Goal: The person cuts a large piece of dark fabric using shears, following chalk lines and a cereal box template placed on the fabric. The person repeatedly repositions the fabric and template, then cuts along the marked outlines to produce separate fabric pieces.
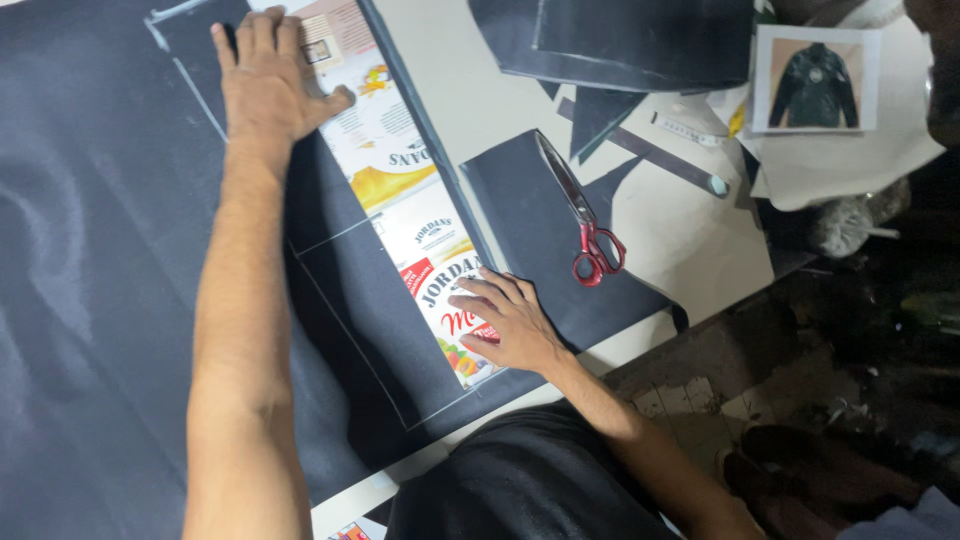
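A person leans over a pale work table (690, 250), seen from above, with both bare arms stretched across a large sheet of dark fabric (90, 300). A long strip of printed cardboard (415, 215), cut from a food box, lies on the fabric as a pattern, running from the far edge toward the person's body.

The left hand (265, 80) is spread flat, fingers together, pressing on the far end of the cardboard and the fabric beside it. The right hand (505, 320) rests with fingers fanned out on the near end of the cardboard. Neither hand holds anything.

White chalk lines (340, 330) already show on the fabric to the left of the strip and near the top corner, so some marking looks done. The fabric under the hands appears uncut.

Red-handled scissors (585, 215) lie closed on a smaller dark fabric piece (530, 230), just right of the cardboard and untouched. Further off lie more cut dark pieces (620, 40), scraps, and a photograph of a dark jacket (815, 80) on white paper.

No boxes, trays or other containers can be seen.
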